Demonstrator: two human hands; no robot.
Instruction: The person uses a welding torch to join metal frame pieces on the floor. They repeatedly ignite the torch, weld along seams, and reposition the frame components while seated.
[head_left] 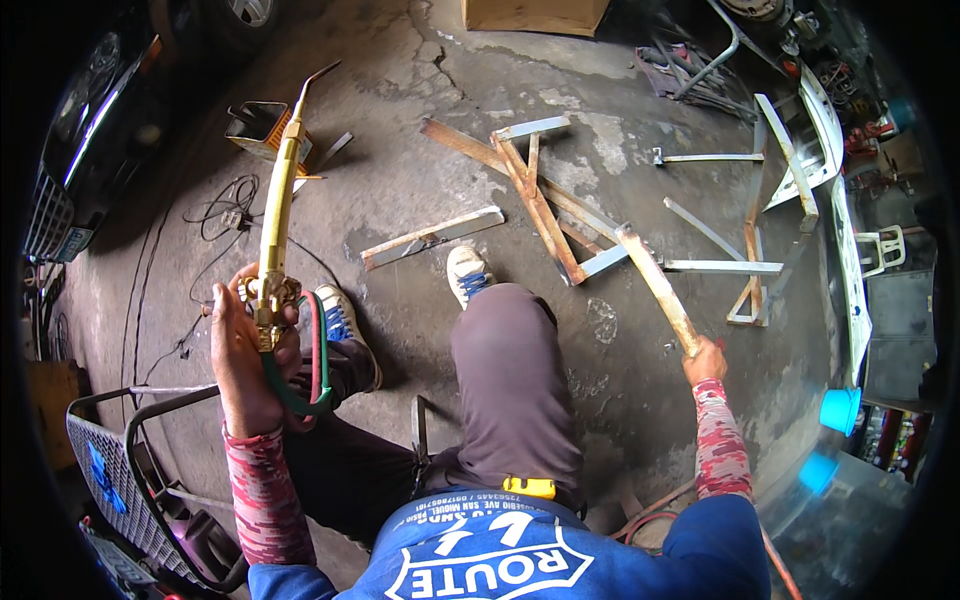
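Car (95, 160): dark, ahead-left of the left fingers (288, 341)
Cable (232, 218): black, looped on the floor (390, 90) ahead-left of the left fingers
Cardboard box (535, 15): far ahead, rightward of the left fingers
White panel (856, 300): right of the right fingers (694, 366)
Blue tub (840, 411): likewise right, set slightly behind the right fingers

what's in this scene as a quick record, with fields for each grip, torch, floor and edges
left grip: the left hand, closed around the brass torch at its valve end
torch: upright in the picture, thin bent tip at top; green hose and red hose at its base
right grip: the right hand, closed on the near end of a rusty metal bar
bar's far end: overlaps a metal frame in view; contact unclear
floor: loose metal piece beyond the shoes; square can upper left
edges: dark car at left, blue tub at right
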